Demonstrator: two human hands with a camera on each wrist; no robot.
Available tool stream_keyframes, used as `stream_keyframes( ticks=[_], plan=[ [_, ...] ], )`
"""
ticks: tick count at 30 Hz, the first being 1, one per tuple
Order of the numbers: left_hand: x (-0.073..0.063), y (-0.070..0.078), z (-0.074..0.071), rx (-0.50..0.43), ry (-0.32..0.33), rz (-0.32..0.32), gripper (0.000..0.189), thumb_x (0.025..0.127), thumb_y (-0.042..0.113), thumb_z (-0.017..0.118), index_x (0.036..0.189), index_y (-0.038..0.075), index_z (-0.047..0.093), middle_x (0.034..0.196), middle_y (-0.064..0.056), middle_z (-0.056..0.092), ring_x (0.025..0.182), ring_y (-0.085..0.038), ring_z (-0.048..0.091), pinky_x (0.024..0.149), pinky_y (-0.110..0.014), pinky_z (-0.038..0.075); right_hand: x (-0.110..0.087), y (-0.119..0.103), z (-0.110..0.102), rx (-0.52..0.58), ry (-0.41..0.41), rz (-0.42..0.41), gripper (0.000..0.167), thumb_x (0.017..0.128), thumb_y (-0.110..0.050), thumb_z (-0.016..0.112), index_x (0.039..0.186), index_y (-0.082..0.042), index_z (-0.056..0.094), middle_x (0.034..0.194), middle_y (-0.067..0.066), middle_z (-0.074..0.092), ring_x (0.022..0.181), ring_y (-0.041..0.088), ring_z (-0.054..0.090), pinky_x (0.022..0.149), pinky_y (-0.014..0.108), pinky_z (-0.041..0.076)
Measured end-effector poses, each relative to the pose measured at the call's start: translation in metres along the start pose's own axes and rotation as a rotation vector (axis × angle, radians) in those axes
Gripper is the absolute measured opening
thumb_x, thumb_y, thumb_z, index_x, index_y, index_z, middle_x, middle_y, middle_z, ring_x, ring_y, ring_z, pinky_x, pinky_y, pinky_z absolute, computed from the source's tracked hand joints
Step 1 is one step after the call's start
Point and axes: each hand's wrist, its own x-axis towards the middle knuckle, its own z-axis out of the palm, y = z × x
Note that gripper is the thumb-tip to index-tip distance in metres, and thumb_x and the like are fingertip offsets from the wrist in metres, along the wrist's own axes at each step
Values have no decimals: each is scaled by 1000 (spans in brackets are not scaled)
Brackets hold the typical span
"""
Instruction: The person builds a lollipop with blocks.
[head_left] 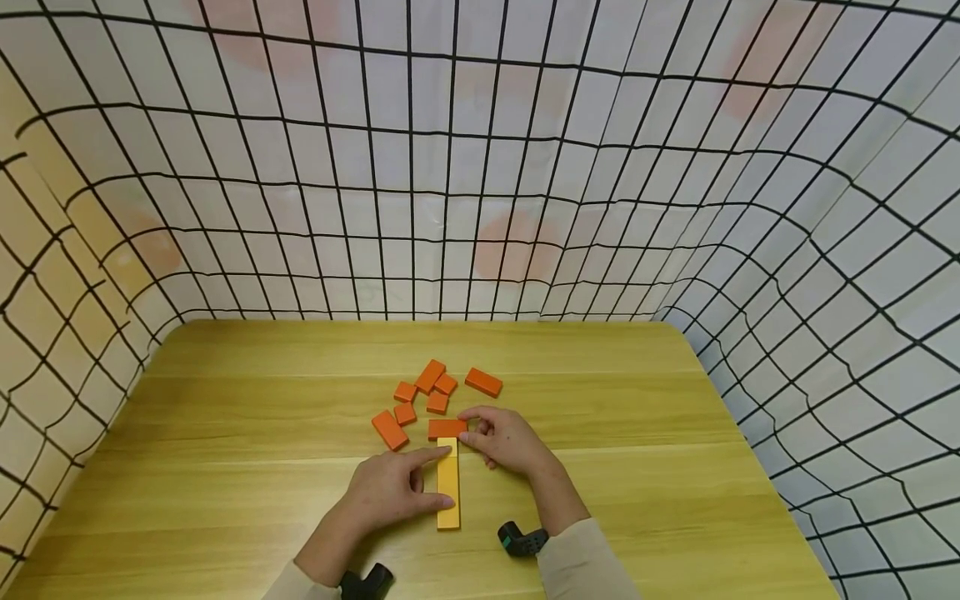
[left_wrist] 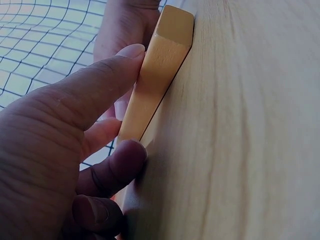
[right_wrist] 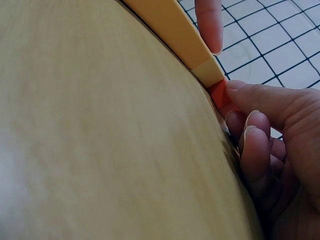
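Observation:
A long yellow block [head_left: 447, 479] lies on the table, pointing away from me, with a short yellow block [head_left: 447, 442] at its far end. Across that end sits an orange rectangular block [head_left: 442, 429], forming a T shape. My left hand [head_left: 386, 493] touches the yellow row from the left, thumb near the close end and index finger on the short piece. With thumb and index finger, my right hand [head_left: 508, 442] pinches the orange block's right end. The left wrist view shows my left thumb against the yellow block [left_wrist: 165, 55]; its other fingers are bent.
Several loose orange blocks lie beyond the hands, including a long one [head_left: 390, 430] at left, a long one [head_left: 483, 382] at right and a small square [head_left: 437, 403]. Black wire mesh [head_left: 442, 192] encloses the wooden table [head_left: 225, 467] at the back and sides.

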Motion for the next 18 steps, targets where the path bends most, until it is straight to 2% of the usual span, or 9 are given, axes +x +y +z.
stream_keyframes(
  ticks=[18],
  plan=[
    [0,0,1,0,7,8,68,75,70,78,134,37,67,61,22,50,51,2,43,50,-22,35,1,2,-1,-11,-6,1,28,98,-32,70,125,-24,70,80,-1,63,48,14,54,52,33,52]
  ],
)
